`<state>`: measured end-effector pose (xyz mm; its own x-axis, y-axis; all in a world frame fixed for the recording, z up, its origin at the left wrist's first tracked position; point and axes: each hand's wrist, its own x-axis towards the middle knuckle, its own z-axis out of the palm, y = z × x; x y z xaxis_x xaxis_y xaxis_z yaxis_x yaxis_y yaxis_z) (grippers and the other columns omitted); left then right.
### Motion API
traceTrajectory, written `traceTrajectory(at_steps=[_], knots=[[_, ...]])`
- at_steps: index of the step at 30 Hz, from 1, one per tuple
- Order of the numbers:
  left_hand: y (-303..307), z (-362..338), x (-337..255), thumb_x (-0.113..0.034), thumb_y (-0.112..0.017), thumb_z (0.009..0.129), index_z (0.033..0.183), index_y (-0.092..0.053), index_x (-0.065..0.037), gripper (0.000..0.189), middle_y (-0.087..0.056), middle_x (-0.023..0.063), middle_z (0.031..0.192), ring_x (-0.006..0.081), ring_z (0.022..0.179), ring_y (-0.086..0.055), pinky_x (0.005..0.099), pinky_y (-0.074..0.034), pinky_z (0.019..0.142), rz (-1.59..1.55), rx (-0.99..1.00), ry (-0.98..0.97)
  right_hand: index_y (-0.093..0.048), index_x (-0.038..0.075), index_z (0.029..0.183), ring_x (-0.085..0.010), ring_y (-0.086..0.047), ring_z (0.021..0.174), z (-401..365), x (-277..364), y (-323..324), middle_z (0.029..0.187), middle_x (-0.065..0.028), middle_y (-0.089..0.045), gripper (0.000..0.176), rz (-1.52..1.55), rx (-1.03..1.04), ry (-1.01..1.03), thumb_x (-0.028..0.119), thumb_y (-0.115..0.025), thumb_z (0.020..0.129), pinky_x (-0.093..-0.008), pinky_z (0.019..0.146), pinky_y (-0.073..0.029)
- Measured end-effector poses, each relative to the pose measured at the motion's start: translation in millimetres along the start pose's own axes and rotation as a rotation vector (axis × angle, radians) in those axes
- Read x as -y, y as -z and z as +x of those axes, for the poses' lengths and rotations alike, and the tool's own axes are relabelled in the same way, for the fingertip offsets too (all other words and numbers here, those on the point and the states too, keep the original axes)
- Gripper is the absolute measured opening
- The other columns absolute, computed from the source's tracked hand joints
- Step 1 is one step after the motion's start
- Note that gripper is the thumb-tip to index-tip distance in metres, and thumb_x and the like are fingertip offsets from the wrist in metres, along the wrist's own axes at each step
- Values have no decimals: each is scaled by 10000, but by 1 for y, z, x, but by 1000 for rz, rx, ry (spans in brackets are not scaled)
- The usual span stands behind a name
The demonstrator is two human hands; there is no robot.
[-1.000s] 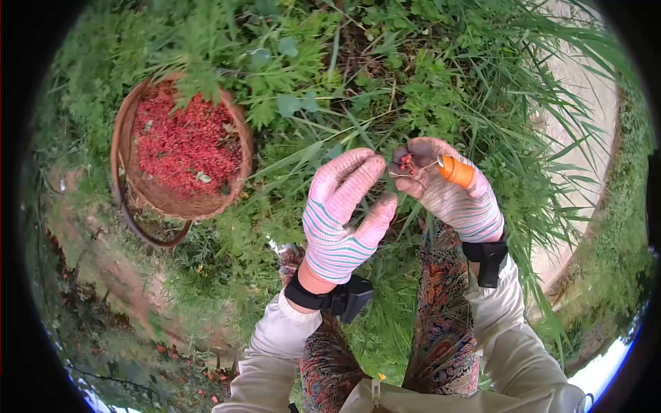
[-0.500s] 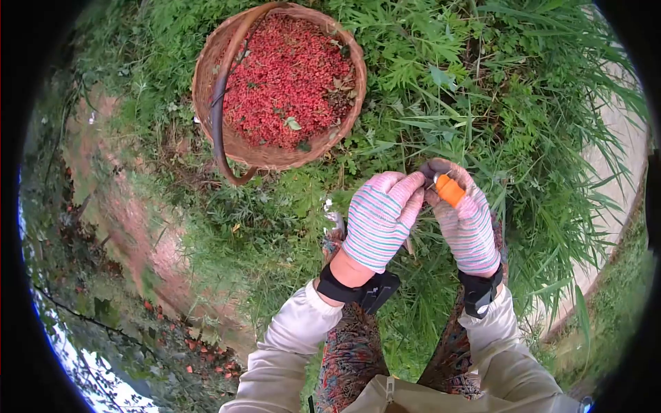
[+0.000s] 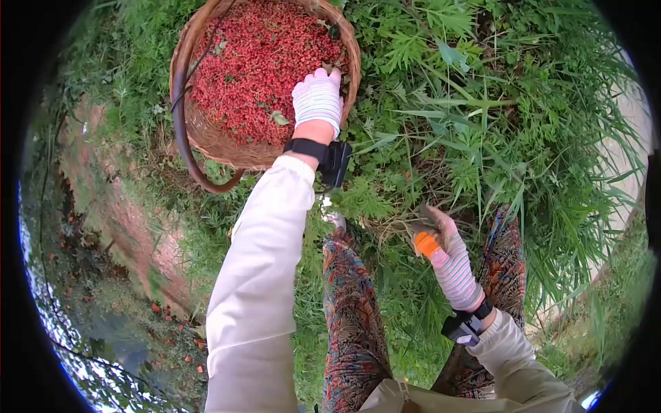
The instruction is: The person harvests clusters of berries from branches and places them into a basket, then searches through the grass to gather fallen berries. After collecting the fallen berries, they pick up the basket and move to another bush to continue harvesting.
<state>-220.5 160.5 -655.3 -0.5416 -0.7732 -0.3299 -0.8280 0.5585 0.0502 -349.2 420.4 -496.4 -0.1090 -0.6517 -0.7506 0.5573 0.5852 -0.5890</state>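
My left hand [image 3: 318, 102], in a striped white, pink and teal glove, reaches into a wicker basket [image 3: 352, 51] at its right inner side. Its fingers curl down over the red berries [image 3: 248, 76], and whatever is in them is hidden from view. Lower right, over the grass, is my right hand [image 3: 453, 265] in a matching glove with dirt-darkened fingertips. An orange thumb sleeve [image 3: 426, 244] is worn on its thumb. Thumb and fingers stand apart there, and I see nothing held between them.
The basket's brown arched handle [image 3: 180, 117] leans over its left side. Leafy plants and long grass [image 3: 447, 131] surround it. My patterned trouser legs [image 3: 351, 310] are below. A pale path [image 3: 620, 144] runs along the right, bare earth [image 3: 138, 234] along the left.
My left hand has left my right hand and moved up and left into the basket. My right hand has dropped lower, its fingers parting. The basket appears shifted slightly up and left.
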Motion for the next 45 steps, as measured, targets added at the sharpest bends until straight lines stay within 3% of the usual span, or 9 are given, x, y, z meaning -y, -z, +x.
traceTrajectory(at_steps=[5, 9, 13, 17, 27, 36, 39, 43, 45], knots=[[-17, 6, 8, -208, -679, 687, 883, -651, -112, 220, -565, 121, 900, 286, 872, -567, 393, -456, 743, -52, -66, 126, -405, -37, 1231, -160, -512, 1037, 2, 3, 22, 1178, -97, -501, 555, -47, 21, -159, 301, -591, 831, -276, 920, -388], [0, -24, 34, -130, -681, 685, 894, -657, -51, 226, -576, 136, 969, 274, 931, -551, 357, -441, 847, -616, -353, 172, -440, -35, 1195, -145, -512, 1026, 8, 5, 23, 1131, -90, -528, 469, 16, 84, -146, 263, -557, 853, -273, 917, -385], [34, -51, 48, -52, -612, 815, 1038, -583, 42, 243, -569, 84, 1050, 145, 890, -575, 251, -461, 826, -1571, -337, 614, -459, -30, 1177, -139, -508, 1015, 11, 16, 23, 1100, -82, -537, 501, -15, 180, -130, 347, -542, 857, -276, 909, -386], [59, -71, 63, -29, -578, 823, 1116, -493, -22, 306, -574, 56, 995, 205, 941, -559, 385, -458, 887, -2169, -379, 540, -460, -24, 1178, -147, -518, 1012, 15, 19, 23, 1106, -80, -535, 639, 22, 219, -104, 489, -572, 812, -277, 892, -407], [75, -81, 57, -137, -618, 830, 1198, -451, -126, 404, -518, 33, 1127, 210, 965, -545, 393, -459, 835, -2027, -339, 837, -453, -16, 1180, -172, -543, 1022, 17, 6, 24, 1108, -85, -537, 588, 116, 196, -170, 428, -592, 821, -296, 872, -455], [90, -94, 47, -140, -582, 860, 1185, -470, -61, 353, -564, 41, 1069, 154, 885, -582, 295, -514, 689, -1860, -366, 725, -468, -17, 1164, -157, -571, 964, 19, 4, 22, 1095, -87, -544, 578, 72, 171, -219, 427, -599, 818, -221, 773, -483], [95, -83, 40, -109, -563, 867, 1166, -492, -37, 316, -571, 53, 1060, 146, 887, -576, 288, -506, 725, -1879, -616, 813, -466, -19, 1166, -164, -569, 972, 19, 6, 16, 1096, -90, -545, 582, 102, 175, -175, 429, -596, 820, -249, 803, -480], [81, -77, 46, -25, -531, 864, 1253, -410, 27, 410, -512, 144, 1188, 209, 1020, -542, 282, -425, 897, -1251, -275, 342, -465, -24, 1163, -178, -562, 989, 19, 9, 9, 1096, -92, -550, 604, 123, 170, -175, 448, -597, 810, -297, 849, -468], [58, -80, 40, -6, -540, 840, 1259, -392, 33, 446, -542, 155, 1149, 194, 1010, -542, 276, -430, 875, -1443, -386, 429, -465, -25, 1163, -184, -559, 997, 18, 9, 10, 1099, -92, -549, 609, 118, 180, -185, 450, -600, 807, -311, 863, -463]])
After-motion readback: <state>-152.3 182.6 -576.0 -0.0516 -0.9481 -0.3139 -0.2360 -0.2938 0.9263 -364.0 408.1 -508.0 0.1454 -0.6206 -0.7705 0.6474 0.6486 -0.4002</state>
